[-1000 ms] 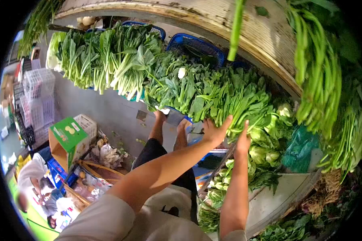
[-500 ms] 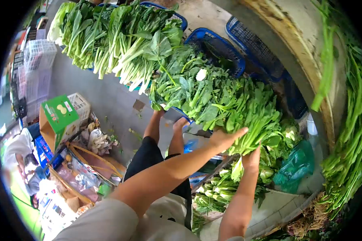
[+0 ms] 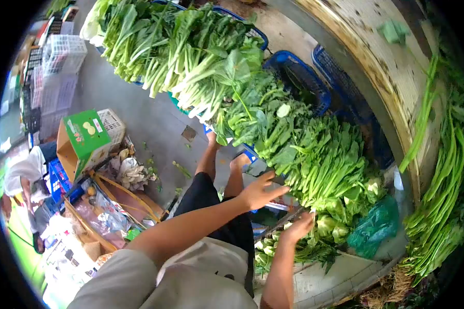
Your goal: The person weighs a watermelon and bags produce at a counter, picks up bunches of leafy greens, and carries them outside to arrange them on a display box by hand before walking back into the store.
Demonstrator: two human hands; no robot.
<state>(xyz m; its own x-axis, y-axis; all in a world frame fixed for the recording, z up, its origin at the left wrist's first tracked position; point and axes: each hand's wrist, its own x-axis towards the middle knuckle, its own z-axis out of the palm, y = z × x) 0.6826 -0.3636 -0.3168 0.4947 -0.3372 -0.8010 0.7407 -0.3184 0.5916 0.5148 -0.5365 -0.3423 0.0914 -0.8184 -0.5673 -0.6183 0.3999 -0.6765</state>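
Observation:
My left hand (image 3: 263, 193) is just off the cut stems of the leafy greens (image 3: 327, 170), its fingers spread and nothing in it. Lower right, beside the pale green heads (image 3: 332, 229), my right hand (image 3: 300, 226) has its fingers bent together; whether anything small is between them cannot be made out. The greens lie in a long row, stems toward me, with thick white-stemmed bunches (image 3: 198, 87) farther left. A teal plastic bag (image 3: 375, 226) lies right of the pale heads.
Blue baskets (image 3: 299, 77) stand behind the row. A curved wooden board edge (image 3: 381, 72) and long green stalks (image 3: 438, 195) are at right. At left are a green carton (image 3: 85, 136), stacked crates (image 3: 62, 77), an open box of rubbish (image 3: 105, 219) and another person (image 3: 26, 172).
Both hands have drawn back from the greens toward my body, and the bunch between them now lies in the row. The view has shifted, so the row appears farther right.

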